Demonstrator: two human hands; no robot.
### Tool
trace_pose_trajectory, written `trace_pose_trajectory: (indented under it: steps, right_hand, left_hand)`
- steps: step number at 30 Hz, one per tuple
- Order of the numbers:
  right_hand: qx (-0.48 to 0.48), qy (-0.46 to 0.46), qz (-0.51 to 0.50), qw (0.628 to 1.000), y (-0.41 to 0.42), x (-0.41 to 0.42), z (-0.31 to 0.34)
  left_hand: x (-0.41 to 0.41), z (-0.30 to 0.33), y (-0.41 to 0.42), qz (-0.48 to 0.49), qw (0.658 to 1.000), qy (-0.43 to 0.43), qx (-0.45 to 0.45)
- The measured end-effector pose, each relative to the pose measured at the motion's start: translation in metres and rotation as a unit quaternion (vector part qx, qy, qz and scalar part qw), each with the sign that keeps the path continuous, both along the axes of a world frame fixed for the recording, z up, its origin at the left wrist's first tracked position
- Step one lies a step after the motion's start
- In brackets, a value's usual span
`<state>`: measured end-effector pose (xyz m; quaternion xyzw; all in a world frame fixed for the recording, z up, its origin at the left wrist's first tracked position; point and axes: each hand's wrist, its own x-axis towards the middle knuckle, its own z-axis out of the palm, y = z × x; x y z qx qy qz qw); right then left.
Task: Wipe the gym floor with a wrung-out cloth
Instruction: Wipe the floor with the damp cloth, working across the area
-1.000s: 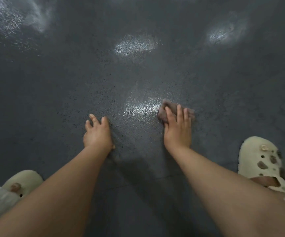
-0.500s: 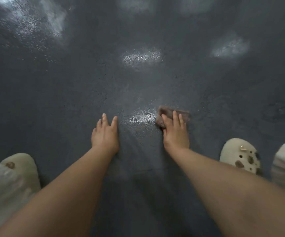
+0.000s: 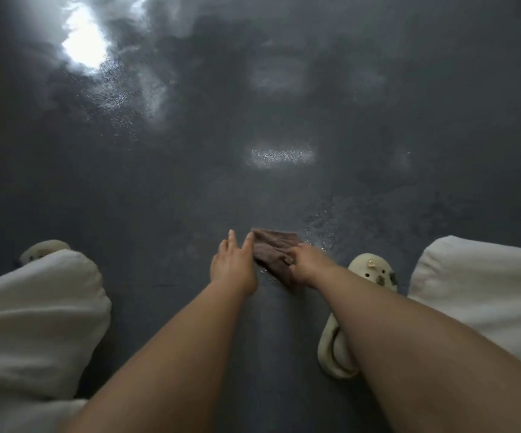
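Observation:
A small brown cloth [image 3: 273, 250] lies on the dark grey gym floor [image 3: 159, 198] between my hands. My right hand [image 3: 307, 267] grips the cloth's near right edge, its fingers curled into the fabric. My left hand [image 3: 232, 264] rests flat on the floor just left of the cloth, fingers straight, the forefinger touching the cloth's left edge. The floor around the cloth glistens with wet patches.
My knees in white trousers frame the view, the left knee [image 3: 34, 307] and the right knee [image 3: 484, 292]. A cream clog [image 3: 368, 276] sits just right of my right hand; another clog [image 3: 42, 248] peeks out behind the left knee. A bright light reflection [image 3: 84, 42] shines far left.
My right hand went from pressing flat on the cloth to gripping its edge and drew it nearer. My left hand slid right up to the cloth. The knees came into view.

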<state>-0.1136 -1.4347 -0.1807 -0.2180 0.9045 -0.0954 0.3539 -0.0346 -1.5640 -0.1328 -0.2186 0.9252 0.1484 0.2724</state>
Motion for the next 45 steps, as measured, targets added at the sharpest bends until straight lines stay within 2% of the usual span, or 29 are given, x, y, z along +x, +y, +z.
trace_pose_trajectory:
  steps: [5,15,20,25,28,30,32,35,37,39,41,42,45]
  right_hand:
    - [-0.006,0.004,-0.045,0.999,0.024,0.005,0.013]
    - [-0.004,0.042,-0.075,0.996,0.007,-0.004,0.022]
    - [0.008,0.037,-0.082,0.996,-0.006,-0.022,-0.009]
    - [0.021,0.068,-0.008,0.997,-0.010,-0.045,-0.043]
    - [0.017,0.084,0.001,0.996,-0.018,-0.054,-0.059]
    - [0.006,0.101,0.004,0.995,-0.021,-0.055,-0.067]
    - [-0.036,0.122,0.018,0.992,-0.017,-0.054,-0.071]
    - [-0.110,0.081,-0.023,0.990,-0.001,-0.061,-0.071]
    - [-0.124,0.032,-0.103,0.986,0.013,-0.077,-0.067]
    - [-0.125,0.041,-0.162,0.978,0.028,-0.101,-0.064]
    - [-0.106,0.105,-0.195,0.969,0.041,-0.123,-0.059]
    - [-0.091,0.144,-0.203,0.964,0.046,-0.131,-0.058]
    - [-0.065,0.208,-0.225,0.950,0.060,-0.137,-0.063]
  left_hand:
    - [0.005,0.014,0.021,-0.011,1.000,0.007,-0.016]
    - [-0.006,-0.005,0.005,0.027,0.999,0.012,0.046]
    - [-0.019,-0.046,0.007,0.151,0.983,0.015,0.107]
    - [-0.042,-0.085,0.014,0.324,0.938,0.035,0.115]
    - [-0.057,-0.103,0.011,0.374,0.918,0.056,0.122]
    - [-0.063,-0.109,0.011,0.366,0.918,0.077,0.131]
    - [-0.065,-0.109,0.011,0.324,0.926,0.147,0.125]
    - [-0.074,-0.102,0.015,0.247,0.922,0.251,0.160]
    - [-0.089,-0.098,0.018,0.227,0.922,0.244,0.198]
    - [-0.109,-0.097,0.024,0.224,0.933,0.199,0.197]
    - [-0.124,-0.099,0.033,0.224,0.952,0.162,0.132]
    - [-0.128,-0.098,0.041,0.214,0.957,0.170,0.091]
    - [-0.130,-0.098,0.070,0.092,0.970,0.213,0.072]
